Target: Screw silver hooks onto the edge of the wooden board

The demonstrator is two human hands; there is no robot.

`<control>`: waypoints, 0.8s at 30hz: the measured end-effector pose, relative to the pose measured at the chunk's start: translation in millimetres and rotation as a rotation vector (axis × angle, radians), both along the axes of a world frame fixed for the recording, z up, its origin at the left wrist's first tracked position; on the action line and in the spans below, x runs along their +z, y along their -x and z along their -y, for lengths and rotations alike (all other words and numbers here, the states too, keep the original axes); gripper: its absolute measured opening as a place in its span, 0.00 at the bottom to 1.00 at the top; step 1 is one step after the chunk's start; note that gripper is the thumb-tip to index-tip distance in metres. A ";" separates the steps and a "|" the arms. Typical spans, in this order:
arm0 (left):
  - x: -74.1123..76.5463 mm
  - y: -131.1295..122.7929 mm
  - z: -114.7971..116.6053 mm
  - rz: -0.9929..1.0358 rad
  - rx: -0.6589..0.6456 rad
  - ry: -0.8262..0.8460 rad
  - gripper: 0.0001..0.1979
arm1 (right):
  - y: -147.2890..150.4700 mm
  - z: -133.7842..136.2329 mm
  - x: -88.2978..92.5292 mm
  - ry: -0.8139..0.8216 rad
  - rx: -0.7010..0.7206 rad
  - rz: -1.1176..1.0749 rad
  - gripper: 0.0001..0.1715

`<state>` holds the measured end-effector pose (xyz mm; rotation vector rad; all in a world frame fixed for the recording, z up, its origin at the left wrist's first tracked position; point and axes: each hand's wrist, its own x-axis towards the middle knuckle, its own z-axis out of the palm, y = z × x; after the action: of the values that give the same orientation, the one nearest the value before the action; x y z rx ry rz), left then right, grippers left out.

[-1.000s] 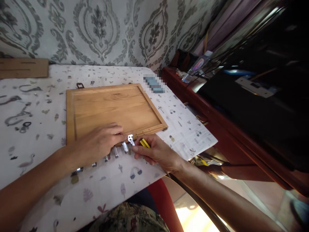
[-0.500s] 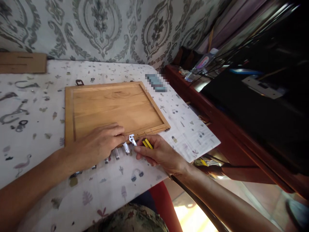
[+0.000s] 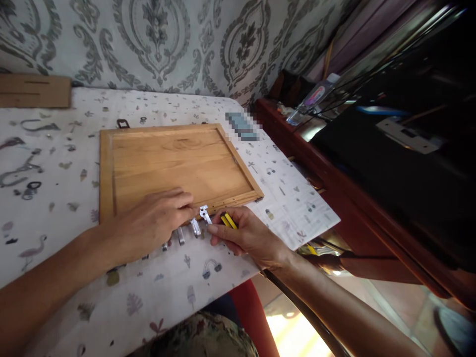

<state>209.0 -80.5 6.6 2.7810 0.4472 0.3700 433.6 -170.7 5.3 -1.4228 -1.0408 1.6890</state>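
A framed wooden board (image 3: pixel 178 163) lies flat on the table. Along its near edge sits a row of silver metal hooks (image 3: pixel 181 236), partly hidden by my left hand (image 3: pixel 158 218). That hand rests over the near rail, its thumb and fingers closed together beside the hooks; what they pinch, if anything, is hidden. Between finger and thumb, my right hand (image 3: pixel 238 230) holds another silver metal hook (image 3: pixel 204 215) by its lower end, the flat holed plate up against the board's edge. A yellow-and-black handle (image 3: pixel 228 220) is tucked in the same hand, the rest of it covered.
A patterned white cloth (image 3: pixel 290 208) covers the table. Loose metal hooks (image 3: pixel 22 168) lie at the left, and cardboard (image 3: pixel 35 91) at the far left. A blurred-out flat item (image 3: pixel 242 126) lies beyond the board. To the right stands dark red wooden furniture (image 3: pixel 357 238) with a plastic bottle (image 3: pixel 312 101).
The view has shifted very slightly. Both hands keep almost the same position, with the hook still held at the board's near edge.
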 end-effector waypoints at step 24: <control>7.6 -5.1 14.3 -0.131 0.068 -0.143 0.14 | -3.2 -0.2 -0.7 0.036 0.025 -0.026 0.22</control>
<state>214.1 -94.9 14.2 2.9467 0.5677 0.2446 436.8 -170.5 4.6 -1.4124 -1.0234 1.7476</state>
